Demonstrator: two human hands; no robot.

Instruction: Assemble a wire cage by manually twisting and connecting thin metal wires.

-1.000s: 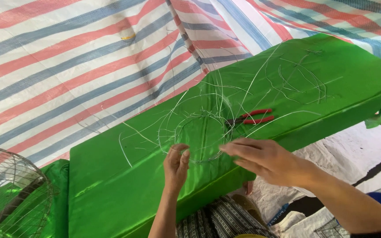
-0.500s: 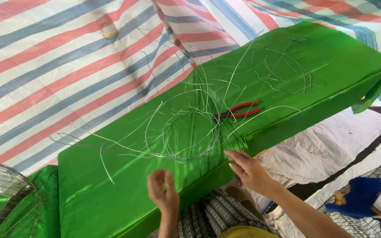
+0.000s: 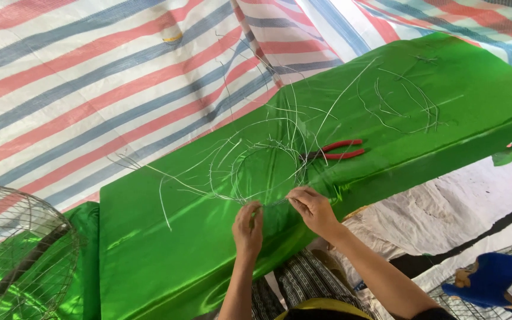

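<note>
A long bench draped in shiny green cloth (image 3: pixel 167 261) runs from lower left to upper right. On it lies a tangle of thin silver wire bent into rough rings (image 3: pixel 256 169). My left hand (image 3: pixel 248 226) and my right hand (image 3: pixel 310 207) both pinch the near edge of the wire ring at the bench's front edge, a short span of wire between them. Red-handled pliers (image 3: pixel 336 151) lie on the cloth just beyond my right hand. More loose wire strands (image 3: pixel 407 101) are scattered toward the far right end.
A round wire-mesh basket (image 3: pixel 16 249) stands at the lower left over green cloth. A red, white and blue striped tarp (image 3: pixel 78 77) covers the ground behind. A blue cloth (image 3: pixel 493 275) and white sheeting (image 3: pixel 445 207) lie at the lower right.
The view shifted, so the bench sits higher and farther right. My hands came together on the near edge of the wire ring; the left one had been lower, off the wire.
</note>
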